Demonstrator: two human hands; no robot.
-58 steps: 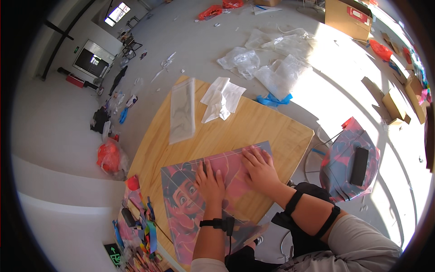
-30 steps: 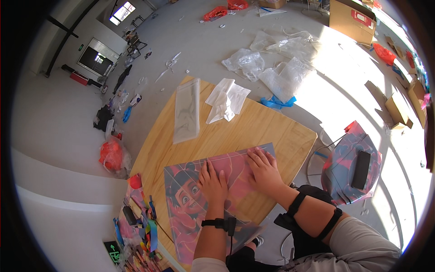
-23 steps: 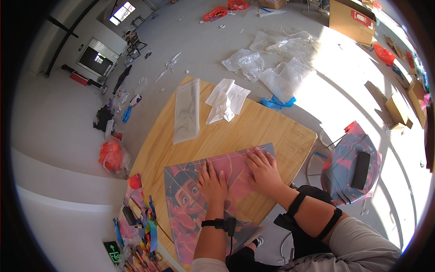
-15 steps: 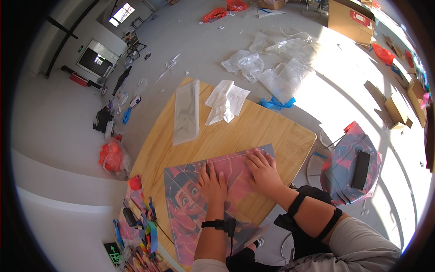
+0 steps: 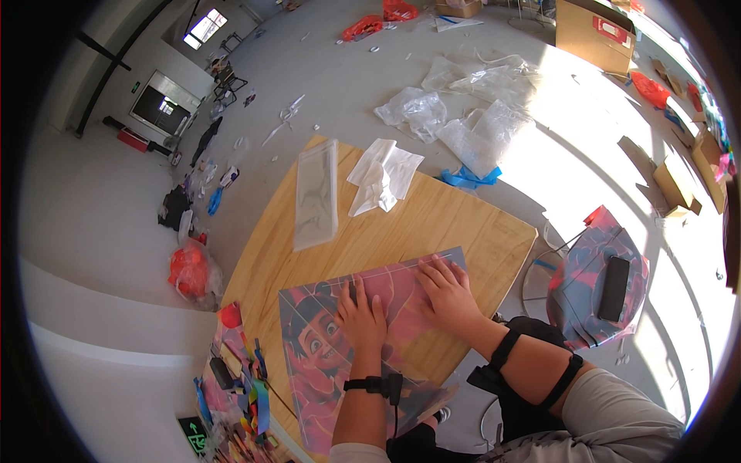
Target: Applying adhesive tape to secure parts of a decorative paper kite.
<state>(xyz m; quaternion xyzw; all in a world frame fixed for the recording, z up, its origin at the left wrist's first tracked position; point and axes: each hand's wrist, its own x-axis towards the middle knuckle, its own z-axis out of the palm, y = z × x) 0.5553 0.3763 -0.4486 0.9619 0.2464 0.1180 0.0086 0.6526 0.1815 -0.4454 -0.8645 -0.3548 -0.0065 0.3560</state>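
A dark sign (image 5: 192,434) bears a green arrow.

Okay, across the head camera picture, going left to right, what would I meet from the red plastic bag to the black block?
Red plastic bag → clear plastic pouch → left hand → right hand → black block. Both hands lie on the printed sheet.

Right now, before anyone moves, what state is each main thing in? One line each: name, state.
Printed sheet: spread open, creased, partly over the table's edge
Left hand: open, palm down on the sheet
Right hand: open, palm down near the sheet's far edge
Clear packet: lying flat
White paper: crumpled
Clear floor plastic: rumpled, loose
Black block: resting on printed material
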